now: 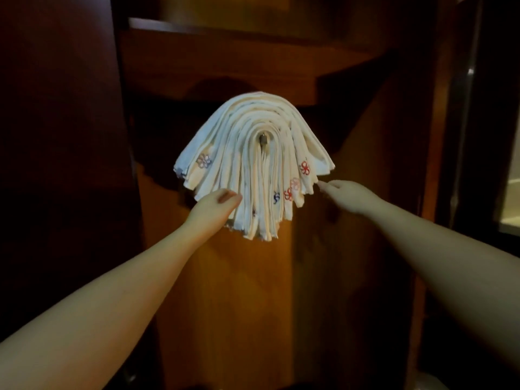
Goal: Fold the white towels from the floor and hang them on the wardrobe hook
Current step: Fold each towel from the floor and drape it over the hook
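Observation:
A thick stack of folded white towels [253,161] with small embroidered flowers hangs draped over the metal wardrobe hook [263,140], fanning down on both sides. My left hand [213,206] grips the lower left part of the stack, thumb on the front and fingers hidden behind the cloth. My right hand [346,195] pinches the right edge of the outer towels at the lower right.
The hook sits on a brown wooden wardrobe panel [247,291] under a shelf [225,46]. A dark wardrobe door [62,136] stands at the left. A doorway with a metal handle [461,136] is at the right. A pale object [427,382] shows at the bottom right edge.

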